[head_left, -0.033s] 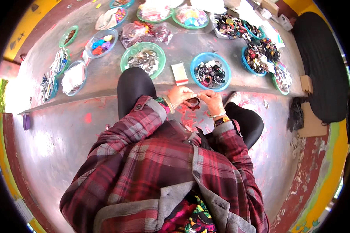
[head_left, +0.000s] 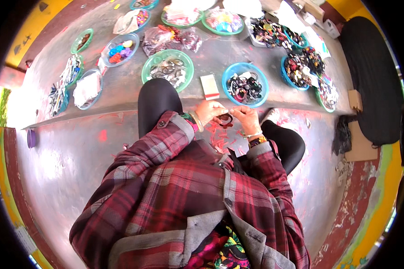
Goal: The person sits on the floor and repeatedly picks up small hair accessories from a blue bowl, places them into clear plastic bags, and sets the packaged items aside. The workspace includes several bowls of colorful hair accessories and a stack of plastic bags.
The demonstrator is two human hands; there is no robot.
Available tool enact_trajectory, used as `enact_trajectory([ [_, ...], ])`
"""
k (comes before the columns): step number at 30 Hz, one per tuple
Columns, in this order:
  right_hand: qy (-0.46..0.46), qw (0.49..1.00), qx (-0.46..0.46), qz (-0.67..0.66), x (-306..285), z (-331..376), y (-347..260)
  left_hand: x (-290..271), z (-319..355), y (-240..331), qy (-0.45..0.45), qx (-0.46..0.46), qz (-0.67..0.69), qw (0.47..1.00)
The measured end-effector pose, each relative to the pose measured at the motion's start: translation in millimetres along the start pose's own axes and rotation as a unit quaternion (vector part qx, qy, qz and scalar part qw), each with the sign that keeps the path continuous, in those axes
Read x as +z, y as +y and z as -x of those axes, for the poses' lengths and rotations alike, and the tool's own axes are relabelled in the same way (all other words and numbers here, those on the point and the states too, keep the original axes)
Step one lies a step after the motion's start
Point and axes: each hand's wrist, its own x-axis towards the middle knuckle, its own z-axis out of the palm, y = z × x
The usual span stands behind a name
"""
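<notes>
Both hands, left hand (head_left: pixel 209 110) and right hand (head_left: pixel 245 117), pinch a dark ring (head_left: pixel 226 119) just below the blue bowl (head_left: pixel 233 69); keep fingertip grip even

We see a grey, glossy concrete floor (head_left: pixel 67 175) smeared with red paint, and it rises by a low step (head_left: pixel 121 106) to a raised grey platform (head_left: pixel 121 78) toward twelve o'clock. Yellow painted borders (head_left: pixel 24 33) rim the scene at ten and four o'clock, with worn reddish floor (head_left: pixel 354 197) at four. Daylight glares white off the surface at nine o'clock, and a black mat (head_left: pixel 375 76) lies at two.
</notes>
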Motion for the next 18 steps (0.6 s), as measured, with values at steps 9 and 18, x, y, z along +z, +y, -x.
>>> enact_trajectory([
  [9, 0.013, 0.999, -0.039, 0.014, 1.3, 7.2, -14.3, 2.2, 9.7, 12.6, 0.029, 0.062, -0.085, 0.994],
  [18, 0.023, 0.999, 0.028, -0.028, -8.1, 9.0, -12.6, -47.3, 2.7, 36.9, 0.218, 0.058, -0.103, 0.969],
])
